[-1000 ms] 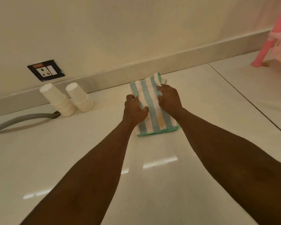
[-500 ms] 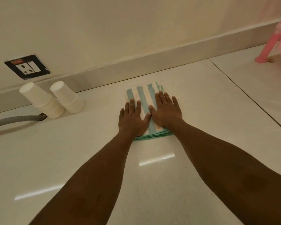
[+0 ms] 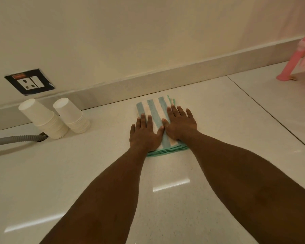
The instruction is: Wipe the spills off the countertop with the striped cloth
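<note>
Both hands, left hand (image 3: 144, 133) and right hand (image 3: 180, 124), press flat and released on the folded striped cloth (image 3: 155, 110) on the desk (image 3: 95, 173).

One camera is sitting on the person's head, looking forward and down at the countertop (image 3: 165, 208), close above both arms.

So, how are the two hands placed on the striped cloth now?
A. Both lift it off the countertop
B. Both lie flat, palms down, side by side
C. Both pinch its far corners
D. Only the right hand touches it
B: the left hand and right hand lie open, fingers spread, pressing the folded striped cloth onto the countertop.
</note>
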Demonstrator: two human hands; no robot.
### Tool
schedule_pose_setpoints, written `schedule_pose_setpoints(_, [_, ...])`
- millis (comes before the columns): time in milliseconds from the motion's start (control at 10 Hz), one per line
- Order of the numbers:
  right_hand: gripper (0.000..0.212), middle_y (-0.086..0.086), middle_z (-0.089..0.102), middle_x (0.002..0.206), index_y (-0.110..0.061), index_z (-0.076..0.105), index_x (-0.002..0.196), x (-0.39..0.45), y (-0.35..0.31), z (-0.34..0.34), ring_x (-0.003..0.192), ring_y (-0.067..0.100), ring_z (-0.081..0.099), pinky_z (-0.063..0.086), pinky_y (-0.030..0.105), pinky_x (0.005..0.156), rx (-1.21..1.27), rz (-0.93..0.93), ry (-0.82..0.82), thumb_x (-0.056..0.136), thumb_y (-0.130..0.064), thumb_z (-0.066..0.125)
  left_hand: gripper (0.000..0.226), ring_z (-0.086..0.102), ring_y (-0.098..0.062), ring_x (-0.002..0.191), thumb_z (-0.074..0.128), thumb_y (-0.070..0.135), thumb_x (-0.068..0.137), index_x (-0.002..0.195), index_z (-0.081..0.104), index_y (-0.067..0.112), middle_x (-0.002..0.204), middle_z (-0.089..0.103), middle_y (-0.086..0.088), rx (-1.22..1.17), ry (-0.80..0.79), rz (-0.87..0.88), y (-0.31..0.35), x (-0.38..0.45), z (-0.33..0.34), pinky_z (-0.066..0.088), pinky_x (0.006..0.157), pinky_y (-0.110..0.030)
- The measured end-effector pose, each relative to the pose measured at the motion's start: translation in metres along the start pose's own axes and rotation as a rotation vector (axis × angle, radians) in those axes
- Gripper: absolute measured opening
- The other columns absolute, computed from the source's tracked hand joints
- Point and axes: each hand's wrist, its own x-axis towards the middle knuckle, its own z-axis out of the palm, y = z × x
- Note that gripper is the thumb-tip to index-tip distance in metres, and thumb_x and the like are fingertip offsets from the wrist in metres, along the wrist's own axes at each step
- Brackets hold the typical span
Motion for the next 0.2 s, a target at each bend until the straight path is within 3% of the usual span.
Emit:
schedule_pose_setpoints(100, [0.066,0.003,0.002,0.163,-0.015,0.002,0.152,-0.007,-0.01,-0.005,0.149,0.019,-0.004,-0.006,0.045,0.12,-0.035,0.009,0.024,0.099,-0.051,0.014,0.081,-0.002,-0.024,0.151,0.009,0.064,0.093,0.154,-0.004,0.012,0.164,-0.003,-0.009,-0.029,-0.006,0.011,0.001,-0.01,-0.006,-0.003,0.119,-0.042])
schedule_pose_setpoints(200, [0.063,0.006,0.014,0.161,-0.013,0.013,0.151,-0.032,-0.034,-0.001,0.149,0.021,0.004,-0.003,0.045,0.119,-0.065,-0.082,0.143,0.098,-0.045,0.026,0.07,0.01,-0.022,0.151,0.015,0.05,0.098,0.154,0.009,0.009,0.163,0.014,-0.009,-0.108,0.129,0.002,0.002,-0.034,-0.015,0.0,0.121,-0.042])
